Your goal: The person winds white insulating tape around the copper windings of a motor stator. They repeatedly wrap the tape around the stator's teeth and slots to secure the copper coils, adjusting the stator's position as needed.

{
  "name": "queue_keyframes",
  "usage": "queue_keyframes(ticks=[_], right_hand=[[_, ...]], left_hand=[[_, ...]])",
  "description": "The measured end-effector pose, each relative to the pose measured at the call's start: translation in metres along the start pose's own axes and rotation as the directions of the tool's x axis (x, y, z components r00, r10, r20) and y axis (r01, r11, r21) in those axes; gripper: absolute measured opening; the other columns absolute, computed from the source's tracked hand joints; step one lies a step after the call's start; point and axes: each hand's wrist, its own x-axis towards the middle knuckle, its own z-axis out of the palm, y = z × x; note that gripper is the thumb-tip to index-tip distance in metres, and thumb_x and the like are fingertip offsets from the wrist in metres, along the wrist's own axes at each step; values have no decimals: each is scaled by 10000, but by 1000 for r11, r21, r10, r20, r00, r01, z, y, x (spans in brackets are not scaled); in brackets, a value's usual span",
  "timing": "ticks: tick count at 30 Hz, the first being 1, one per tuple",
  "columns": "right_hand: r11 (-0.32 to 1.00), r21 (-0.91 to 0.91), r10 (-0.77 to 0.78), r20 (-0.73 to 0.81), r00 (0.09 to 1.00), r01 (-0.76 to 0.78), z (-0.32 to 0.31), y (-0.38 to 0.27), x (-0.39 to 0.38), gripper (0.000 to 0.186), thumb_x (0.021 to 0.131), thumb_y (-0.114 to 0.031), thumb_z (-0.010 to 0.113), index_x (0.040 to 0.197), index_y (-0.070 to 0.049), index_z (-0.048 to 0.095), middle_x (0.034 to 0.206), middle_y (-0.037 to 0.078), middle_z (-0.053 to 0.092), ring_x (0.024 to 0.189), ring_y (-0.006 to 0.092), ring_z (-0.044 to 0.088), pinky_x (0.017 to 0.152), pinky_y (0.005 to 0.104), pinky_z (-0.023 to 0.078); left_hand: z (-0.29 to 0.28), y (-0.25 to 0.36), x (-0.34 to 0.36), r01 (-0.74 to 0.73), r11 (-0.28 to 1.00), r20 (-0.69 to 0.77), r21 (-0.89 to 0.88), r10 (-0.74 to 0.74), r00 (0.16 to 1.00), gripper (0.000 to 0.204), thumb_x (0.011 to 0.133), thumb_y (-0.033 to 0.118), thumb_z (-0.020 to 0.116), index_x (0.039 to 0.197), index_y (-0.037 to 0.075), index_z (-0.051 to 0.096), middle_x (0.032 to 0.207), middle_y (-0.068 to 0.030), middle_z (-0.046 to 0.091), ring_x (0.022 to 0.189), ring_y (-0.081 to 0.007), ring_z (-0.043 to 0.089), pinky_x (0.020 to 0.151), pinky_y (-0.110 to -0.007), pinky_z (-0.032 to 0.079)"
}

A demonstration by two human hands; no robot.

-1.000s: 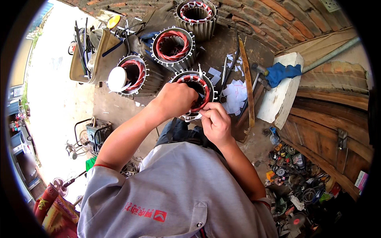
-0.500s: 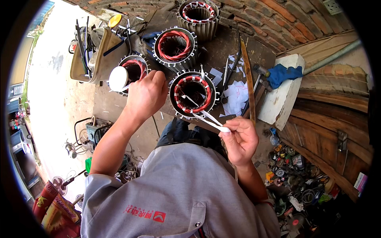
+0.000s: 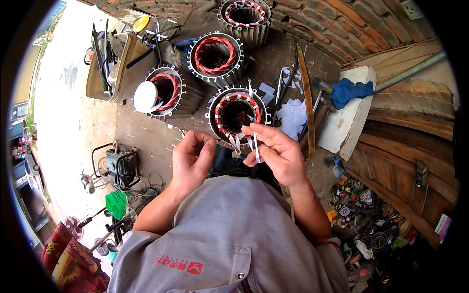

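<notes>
In front of me stands a motor stator (image 3: 213,122), upright, its red winding ring (image 3: 219,108) bound at intervals with white tape. My right hand (image 3: 281,157) is at its near right rim, fingers bent, gripping a narrow white tape (image 3: 257,147) that hangs in a loop near the winding's near edge. Left of the rim, my left hand (image 3: 193,155) is closed with curled fingers; whatever it may hold is hidden. At the left lies a tilted stator (image 3: 188,100) with red coils, a round white disc-like piece (image 3: 145,96) at its mouth.
Two more stators, one (image 3: 215,56) behind mine and one (image 3: 245,24) by the brick wall, stand on the table. Cut white paper pieces (image 3: 293,115) lie right of my stator, near a long brown strip (image 3: 307,97). A tool-filled beige bin (image 3: 124,68) sits left. A blue cloth (image 3: 349,93) lies on a white block.
My left hand has come back from the tilted stator towards my body. My right hand has moved left, closer to the near stator's rim, still holding the white tape.
</notes>
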Motion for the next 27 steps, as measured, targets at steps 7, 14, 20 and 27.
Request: queue_keyframes(ticks=[7,14,20,27], right_hand=[[716,-664,-297,-10,955,216,14,10,4,447,914,54,582,1357,44,532,1097,209,712,847,263,741,705,352,593],[380,-879,-480,80,874,289,23,7,-6,401,869,21,658,1264,35,593,976,205,723,823,345,728,682,399,590],[941,-286,-283,-375,883,181,-4,-7,-35,273,969,-24,617,1219,78,579,871,160,713,746,178,694,700,287,573],[902,174,-397,-18,917,394,-8,-59,-86,158,948,36,589,1103,68,583,790,184,677,637,228,636,554,331,483]], left_hand=[[35,-9,8,149,924,251,-352,-60,966,133,1026,116,589,1061,-10,612,942,-22,656,793,-67,584,698,-225,477],[33,-7,18,57,971,236,-233,-1,972,67,939,51,709,925,9,659,947,-16,609,846,-61,562,732,-219,472],[14,-16,25,101,970,175,-222,-62,983,71,970,65,676,941,17,633,951,10,631,801,-37,530,683,-206,433],[3,6,54,-398,885,506,241,235,830,143,885,49,728,1004,-13,680,1012,-110,661,857,-250,662,705,-349,533]])
